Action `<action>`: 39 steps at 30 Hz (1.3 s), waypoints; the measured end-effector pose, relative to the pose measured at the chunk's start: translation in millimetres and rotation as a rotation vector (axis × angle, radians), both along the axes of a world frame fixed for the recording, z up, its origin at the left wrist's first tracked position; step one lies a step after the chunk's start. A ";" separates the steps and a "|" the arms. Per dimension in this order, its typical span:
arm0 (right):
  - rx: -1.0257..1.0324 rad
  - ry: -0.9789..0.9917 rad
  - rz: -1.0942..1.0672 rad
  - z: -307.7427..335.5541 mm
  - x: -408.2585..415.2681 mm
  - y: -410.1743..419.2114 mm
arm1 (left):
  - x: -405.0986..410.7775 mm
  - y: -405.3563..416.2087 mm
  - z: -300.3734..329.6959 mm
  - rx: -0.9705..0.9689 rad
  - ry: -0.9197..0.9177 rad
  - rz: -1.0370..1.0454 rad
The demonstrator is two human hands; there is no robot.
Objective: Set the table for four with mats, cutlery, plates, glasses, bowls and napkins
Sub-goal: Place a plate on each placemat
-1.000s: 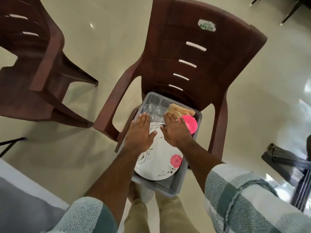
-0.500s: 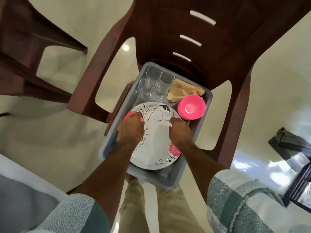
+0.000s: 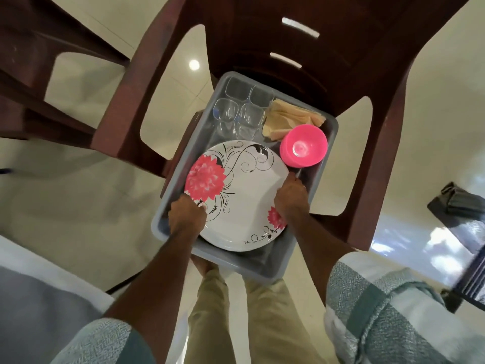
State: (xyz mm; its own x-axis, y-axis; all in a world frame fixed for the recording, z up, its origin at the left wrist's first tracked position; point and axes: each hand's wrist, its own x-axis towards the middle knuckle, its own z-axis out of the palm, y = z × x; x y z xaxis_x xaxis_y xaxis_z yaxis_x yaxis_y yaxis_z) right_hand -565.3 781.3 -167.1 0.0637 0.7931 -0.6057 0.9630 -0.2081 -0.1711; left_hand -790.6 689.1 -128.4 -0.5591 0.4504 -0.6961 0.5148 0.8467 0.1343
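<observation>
Now both hands have shifted from lying flat on top of the plates (image 3: 244, 195) to the rim at either side: left hand (image 3: 186, 215) curled round the near-left edge, right hand (image 3: 290, 197) curled round the right edge, fingers tucked under. A half second ago they sat further in over the face; the big pink flower is now uncovered. Judgement: grip is set, lift of the plate stack comes next, so the plates step is only beginning. Plates lie in the near half of the grey tub (image 3: 275, 269), which rests on the seat of the brown chair (image 3: 367, 88). Far end of the tub holds four clear glasses (image 3: 242, 111), folded tan napkins (image 3: 291, 118) and stacked pink bowls (image 3: 303, 145), the bowls just beside the plate's far-right rim. Room is tight: tub walls close on both hands, chair arms either side, backrest ahead. Open way out is straight up, then back toward the body. Risk, as I read it: the rising rim could clip the bowls. Table edge shows lower left, partly cut off.
</observation>
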 end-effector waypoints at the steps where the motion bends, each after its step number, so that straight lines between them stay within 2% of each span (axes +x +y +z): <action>1: -0.011 0.002 -0.017 -2.9 -0.8 2.1 | -0.7 -0.3 -2.7 0.018 -0.030 0.050; 5: -0.065 0.019 -0.082 -15.1 -3.7 11.3 | -3.5 -1.9 -12.3 0.060 -0.046 0.286; 12: -0.072 0.122 -0.254 -28.0 -1.9 19.5 | -1.7 -1.0 -24.5 0.128 -0.153 0.536; 19: -0.028 0.124 -0.262 -26.4 -1.4 17.7 | -4.2 -6.6 -25.7 0.202 -0.211 0.639; 28: 0.025 0.118 -0.272 -1.3 -7.6 17.5 | 0.4 -13.1 3.4 0.262 -0.170 0.533; 33: 0.035 0.153 -0.289 16.4 -8.4 16.1 | -5.6 -11.5 27.2 0.295 -0.131 0.361; 39: 0.138 0.212 -0.290 42.4 -6.8 15.9 | -16.4 -7.5 41.3 0.329 -0.143 0.374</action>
State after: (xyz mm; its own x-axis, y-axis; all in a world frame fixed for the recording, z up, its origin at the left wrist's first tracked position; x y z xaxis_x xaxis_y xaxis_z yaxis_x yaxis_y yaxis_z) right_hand -572.2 797.1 -124.6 0.1820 0.8354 -0.5187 0.8077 -0.4278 -0.4057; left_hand -807.0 681.6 -87.1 -0.6335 0.4462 -0.6322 0.1423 0.8703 0.4716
